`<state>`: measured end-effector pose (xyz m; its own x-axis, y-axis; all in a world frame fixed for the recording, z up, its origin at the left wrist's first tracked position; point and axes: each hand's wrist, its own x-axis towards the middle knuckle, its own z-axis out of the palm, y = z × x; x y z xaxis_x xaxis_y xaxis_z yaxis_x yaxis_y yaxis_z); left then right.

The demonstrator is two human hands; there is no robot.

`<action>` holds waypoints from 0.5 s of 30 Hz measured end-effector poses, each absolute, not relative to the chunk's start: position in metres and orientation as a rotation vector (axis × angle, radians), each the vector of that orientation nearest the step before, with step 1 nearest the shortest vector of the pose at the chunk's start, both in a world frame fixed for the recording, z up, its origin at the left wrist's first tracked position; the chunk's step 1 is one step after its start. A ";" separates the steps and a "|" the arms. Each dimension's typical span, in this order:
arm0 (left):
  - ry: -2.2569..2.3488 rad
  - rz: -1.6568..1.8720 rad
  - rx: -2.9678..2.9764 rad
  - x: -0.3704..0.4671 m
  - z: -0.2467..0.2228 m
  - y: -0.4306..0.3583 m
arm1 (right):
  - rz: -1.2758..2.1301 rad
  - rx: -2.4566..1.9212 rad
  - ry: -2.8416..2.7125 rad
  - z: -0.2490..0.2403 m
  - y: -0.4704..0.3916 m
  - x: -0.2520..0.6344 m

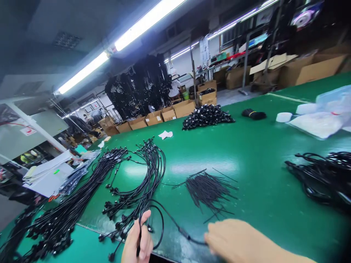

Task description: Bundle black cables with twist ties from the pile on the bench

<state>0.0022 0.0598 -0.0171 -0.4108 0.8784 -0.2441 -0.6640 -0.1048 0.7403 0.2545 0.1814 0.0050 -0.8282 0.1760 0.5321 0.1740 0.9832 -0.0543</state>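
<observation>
My left hand point(139, 239) is closed around a looped black cable point(161, 223) at the near edge of the bench. From that loop the cable runs right, past a thicker sleeve-like part point(184, 232), to the fingers of my right hand point(233, 237). Those fingers are pressed together at the cable, slightly blurred, and their undersides are hidden. Just beyond my right hand lies a loose pile of thin black strips point(208, 190), which look like cable ties. A curved bundle of black cables point(155, 170) with small plugs stretches out beyond my left hand.
Another long cable bundle point(90, 190) lies at the left on the green bench point(260, 160). A heap of black connectors point(207, 117) and a tied black bundle point(253, 114) sit at the back. Plastic bags point(318, 124) and more cables point(323, 179) are at the right. Cardboard boxes point(185, 108) stand behind.
</observation>
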 end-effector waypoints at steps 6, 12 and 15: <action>0.940 1.820 0.225 -0.013 -0.013 0.055 | -0.133 -0.465 -2.304 -0.004 0.234 0.277; 0.891 1.823 0.231 -0.011 -0.018 0.059 | -0.102 -0.474 -2.362 -0.014 0.236 0.279; 0.885 1.800 0.230 -0.007 -0.016 0.060 | -0.079 -0.486 -2.377 -0.014 0.235 0.276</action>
<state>-0.0071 0.0601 -0.0158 -0.4149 0.8750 -0.2495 -0.7321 -0.1582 0.6626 0.2757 0.2346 -0.0141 -0.6854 0.3230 0.6526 0.3657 0.9277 -0.0752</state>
